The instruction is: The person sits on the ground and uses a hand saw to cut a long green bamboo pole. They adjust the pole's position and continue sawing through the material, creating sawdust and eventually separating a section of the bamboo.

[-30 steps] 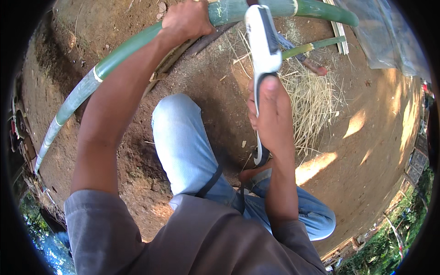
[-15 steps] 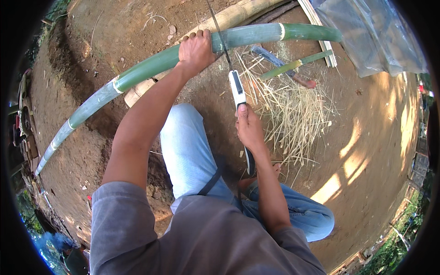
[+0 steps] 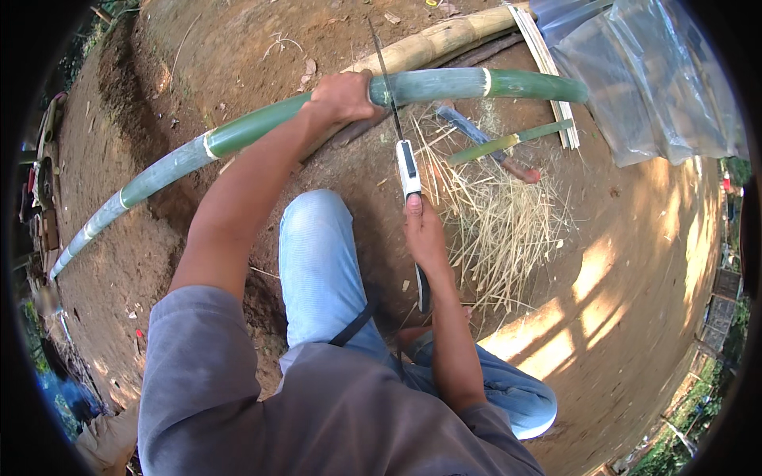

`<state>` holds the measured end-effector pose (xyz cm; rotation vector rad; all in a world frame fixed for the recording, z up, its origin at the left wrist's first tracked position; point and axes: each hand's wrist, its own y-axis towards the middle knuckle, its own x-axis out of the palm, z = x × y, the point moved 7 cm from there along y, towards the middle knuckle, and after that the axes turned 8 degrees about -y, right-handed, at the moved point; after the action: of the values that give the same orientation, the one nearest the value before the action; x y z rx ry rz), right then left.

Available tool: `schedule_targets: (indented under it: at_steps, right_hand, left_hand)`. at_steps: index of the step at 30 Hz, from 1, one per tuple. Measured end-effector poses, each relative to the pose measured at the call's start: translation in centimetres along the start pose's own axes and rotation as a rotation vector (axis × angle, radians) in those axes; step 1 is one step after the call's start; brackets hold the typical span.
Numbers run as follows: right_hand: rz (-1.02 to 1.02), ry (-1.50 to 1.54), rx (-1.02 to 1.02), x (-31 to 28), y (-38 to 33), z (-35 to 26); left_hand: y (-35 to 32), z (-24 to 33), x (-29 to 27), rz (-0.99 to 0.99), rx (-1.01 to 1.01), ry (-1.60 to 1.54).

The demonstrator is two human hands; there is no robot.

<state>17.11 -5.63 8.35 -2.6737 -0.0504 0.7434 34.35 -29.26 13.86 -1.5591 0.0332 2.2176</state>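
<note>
A long green bamboo pole (image 3: 256, 128) stretches across in front of me, from the lower left to the upper right. My left hand (image 3: 347, 95) is wrapped over it near the middle. In my right hand (image 3: 425, 230) is the white and black handle of a hand saw (image 3: 407, 165), with the thumb laid along the grip. The thin dark blade crosses the pole just right of my left hand. Whether its teeth have cut into the bamboo, I cannot tell.
Beyond the pole lies a thick dry bamboo log (image 3: 444, 40). Thin pale strips (image 3: 548, 71) and clear plastic sheeting (image 3: 651, 79) are at the upper right. A split bamboo piece (image 3: 492, 149) crosses a blue-sheathed tool (image 3: 468, 125) beside a heap of shavings (image 3: 508, 222).
The view has shifted slightly. My left hand has rolled over the pole, its knuckles turned away, and stays beside the blade. The saw keeps crossing the pole at about the same place.
</note>
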Motion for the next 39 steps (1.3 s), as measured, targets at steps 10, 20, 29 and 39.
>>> schedule_targets:
  at_steps: [10, 20, 29, 39]
  right_hand:
    - [0.088, -0.037, -0.073, 0.1, -1.1, -1.0]
    - [0.042, -0.059, -0.061, -0.7, -0.5, -2.1]
    - [0.062, -0.016, -0.031, -1.6, -4.1, -1.4]
    - [0.071, -0.007, 0.028, -1.0, -5.5, -1.3]
  left_hand:
    - [-0.2, 0.5, 0.1, 0.204, -0.111, -0.004]
    - [0.1, -0.5, 0.5, 0.159, -0.196, 0.051]
    - [0.2, -1.0, 0.7, 0.389, 0.075, 0.263]
    - [0.3, -1.4, 0.6, 0.288, -0.003, 0.27]
